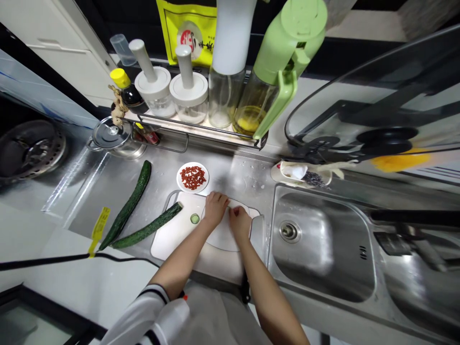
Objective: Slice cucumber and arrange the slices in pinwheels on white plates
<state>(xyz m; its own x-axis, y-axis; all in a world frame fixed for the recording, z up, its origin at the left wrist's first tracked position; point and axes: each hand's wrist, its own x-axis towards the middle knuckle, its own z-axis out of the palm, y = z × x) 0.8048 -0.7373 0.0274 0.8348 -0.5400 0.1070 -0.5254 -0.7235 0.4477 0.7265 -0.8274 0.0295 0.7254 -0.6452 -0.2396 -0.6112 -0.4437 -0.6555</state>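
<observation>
Left hand [216, 207] curled, right hand [240, 222] bunched, any pinch unclear; the white plate [223, 237] beneath them looks stiff, perhaps slippery; best held by its rim.

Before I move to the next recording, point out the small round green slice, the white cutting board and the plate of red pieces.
Green slice [194, 219]: head view, middle of its face.
White cutting board [174, 239]: head view, bare left part.
Plate [181, 186]: head view, lower-left rim.

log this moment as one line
left hand: over round white plate | right hand: same plate, fingers curled | long green cucumber: cut end on white cutting board
</observation>
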